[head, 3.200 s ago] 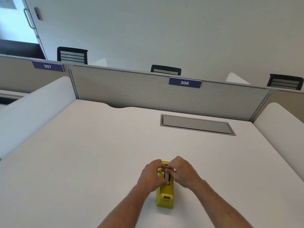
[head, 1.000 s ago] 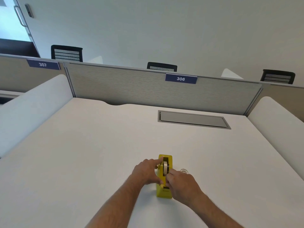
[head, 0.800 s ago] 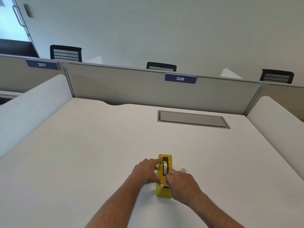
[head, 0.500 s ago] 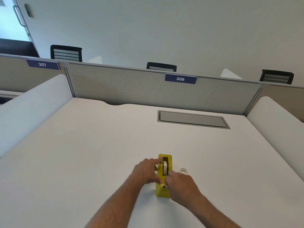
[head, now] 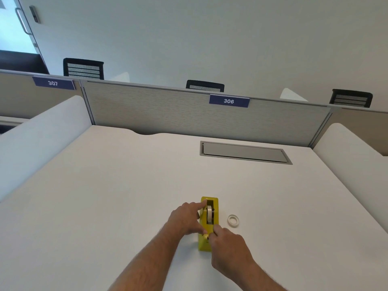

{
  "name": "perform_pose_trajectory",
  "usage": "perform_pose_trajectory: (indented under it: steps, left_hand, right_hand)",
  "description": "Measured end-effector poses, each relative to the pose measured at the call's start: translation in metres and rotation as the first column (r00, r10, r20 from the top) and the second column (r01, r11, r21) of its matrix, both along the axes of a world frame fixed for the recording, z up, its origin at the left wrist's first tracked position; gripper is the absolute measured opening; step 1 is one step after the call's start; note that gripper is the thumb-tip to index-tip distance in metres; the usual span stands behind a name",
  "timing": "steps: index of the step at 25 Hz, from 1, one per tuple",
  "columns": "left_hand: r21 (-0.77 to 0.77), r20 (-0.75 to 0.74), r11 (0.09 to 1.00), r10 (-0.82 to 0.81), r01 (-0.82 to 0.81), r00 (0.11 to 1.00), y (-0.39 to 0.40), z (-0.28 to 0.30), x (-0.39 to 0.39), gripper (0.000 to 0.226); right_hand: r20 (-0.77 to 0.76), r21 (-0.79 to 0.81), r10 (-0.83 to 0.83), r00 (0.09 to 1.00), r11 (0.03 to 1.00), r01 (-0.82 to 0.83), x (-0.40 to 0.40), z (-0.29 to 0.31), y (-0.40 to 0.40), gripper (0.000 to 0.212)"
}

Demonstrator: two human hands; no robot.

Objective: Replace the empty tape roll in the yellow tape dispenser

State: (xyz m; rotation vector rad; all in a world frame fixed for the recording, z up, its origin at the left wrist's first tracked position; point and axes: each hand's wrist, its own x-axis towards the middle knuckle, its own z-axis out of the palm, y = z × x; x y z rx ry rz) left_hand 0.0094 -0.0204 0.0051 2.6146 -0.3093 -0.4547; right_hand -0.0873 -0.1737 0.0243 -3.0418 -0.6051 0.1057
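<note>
The yellow tape dispenser [head: 214,206] stands on the white desk [head: 126,196], long axis pointing away from me. A tape roll [head: 209,214] sits upright in its slot. My left hand [head: 184,219] holds the dispenser's left side, index finger along the top edge. My right hand [head: 227,246] has its fingers pinched at the near end of the dispenser, by the cutter; whether a tape end is between them is hidden. A small white ring, the bare tape core [head: 233,220], lies flat on the desk just right of the dispenser.
A grey cable hatch [head: 244,152] is set into the desk at the far right. A fabric partition [head: 168,110] with the label 306 [head: 229,101] closes the back. White side dividers [head: 37,135] flank the desk. Chair backs show behind the partition.
My right hand has slid toward me along the dispenser to its near end, uncovering more of the white core on the desk. The left hand has stayed on the dispenser.
</note>
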Motion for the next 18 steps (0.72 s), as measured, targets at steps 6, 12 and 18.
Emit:
perform_pose_trajectory:
  steps: [6,12,18]
  left_hand:
    - [-0.004,0.010,1.000,0.003,-0.003,1.000,0.000,-0.001,0.000,0.102]
    - [0.004,0.002,1.000,0.010,-0.010,1.000,0.000,0.001,-0.003,0.104]
    - [0.022,0.064,1.000,-0.020,0.019,0.998,0.010,0.005,-0.003,0.096]
  right_hand:
    - [-0.003,0.026,-0.027,1.000,0.999,0.027,-0.009,-0.005,0.001,0.030]
    - [-0.008,0.039,-0.052,0.999,0.998,0.053,-0.017,-0.007,-0.003,0.034]
    - [0.154,0.389,-0.145,0.977,0.918,0.074,-0.017,0.043,-0.025,0.026]
